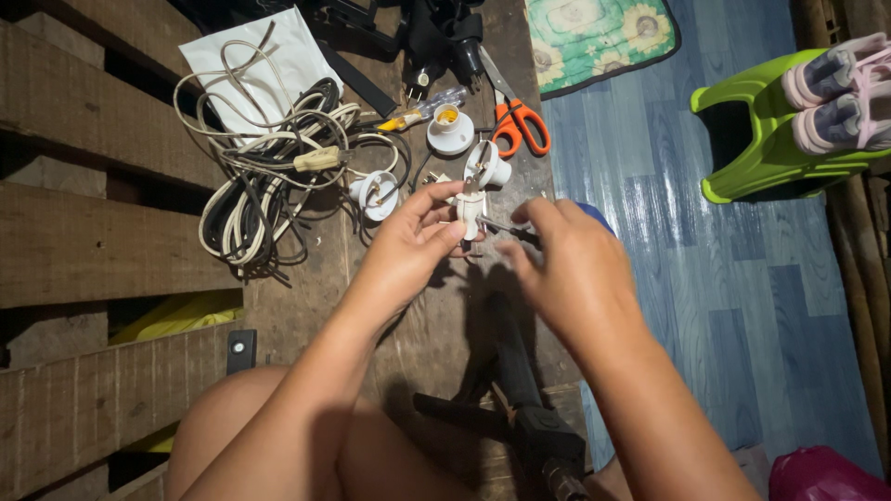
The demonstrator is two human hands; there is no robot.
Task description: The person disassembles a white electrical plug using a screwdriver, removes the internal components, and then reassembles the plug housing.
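my right hand (pixel 566 269) pinches a thin screwdriver (pixel 506 227), its tip at the white plug (pixel 471 209) that my left hand (pixel 408 246) grips over the wooden boards (pixel 83 241). beyond lie white sockets (pixel 452 130), tangled cords (pixel 269 158) and orange scissors (pixel 515 116).

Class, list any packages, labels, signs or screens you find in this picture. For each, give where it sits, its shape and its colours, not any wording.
White packet: flat, roughly rectangular, plain white, at the top left of the wooden floor, partly under the tangle of cords.
Pink bag: crumpled, shiny pink, at the bottom right corner on the blue floor.
No labels, signs or screens can be made out.
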